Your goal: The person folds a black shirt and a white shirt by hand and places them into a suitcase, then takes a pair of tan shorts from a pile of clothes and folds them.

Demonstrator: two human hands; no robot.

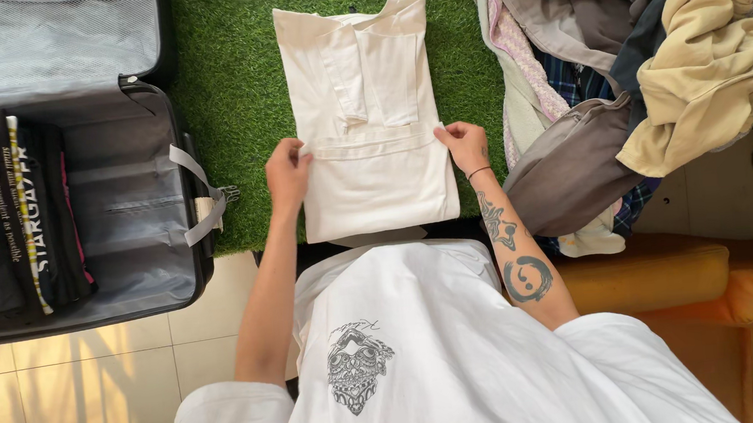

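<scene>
Here both hands (289, 175) (463, 145) pinch folded cream cotton shirt (366, 105), rectangular.

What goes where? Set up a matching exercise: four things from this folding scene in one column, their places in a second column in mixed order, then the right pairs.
Things:
1. cream shirt
2. open suitcase
3. pile of loose clothes
4. orange cushion

Places:
A. heaped at the top right
B. on the tiled floor at the left, folded clothes packed inside
C. flat on the green turf mat, held by left hand and right hand
D. low at the right, beside the tattooed forearm

Pairs: 1-C, 2-B, 3-A, 4-D
</scene>
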